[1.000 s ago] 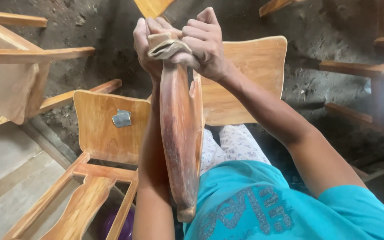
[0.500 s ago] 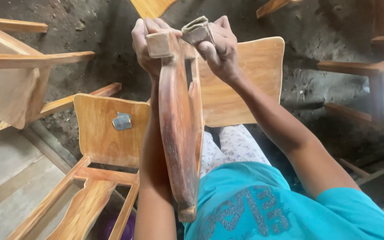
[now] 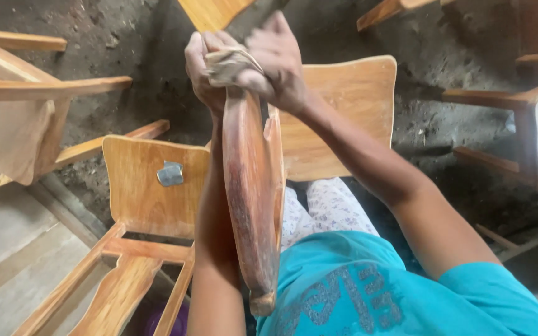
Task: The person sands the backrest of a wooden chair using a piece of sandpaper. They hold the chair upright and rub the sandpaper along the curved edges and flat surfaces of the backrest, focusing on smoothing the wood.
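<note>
Around me, light wooden chair parts are crowding the dirt floor [image 3: 126,37]. A chair back [image 3: 151,180] is lying in the lower left of the frame, with a small folded grey scrap [image 3: 170,173] sitting on its flat panel. A second panel [image 3: 344,112] is lying behind my forearms in the centre, partly hidden by them. More chair frames are showing at the upper left [image 3: 45,84] and along the right edge [image 3: 530,124], and another wooden corner [image 3: 210,12] is poking in at the top. My turquoise shirt [image 3: 368,292] is filling the lower right, and patterned trousers [image 3: 328,205] are showing between it and the panel.

I am holding a curved wooden chair piece [image 3: 250,186] upright in the middle of the frame, its top end at the upper centre and its lower end [image 3: 261,302] resting down by my shirt. It is darker and redder than the pale pieces nearby, with a worn, streaky face and a slot along its right side. My left hand [image 3: 203,68] is wrapping its fingers tightly around the top from behind. My right hand [image 3: 275,59] is closing on a crumpled grey piece of sandpaper [image 3: 228,62] and pressing it over the top end, so that end is hidden.
</note>
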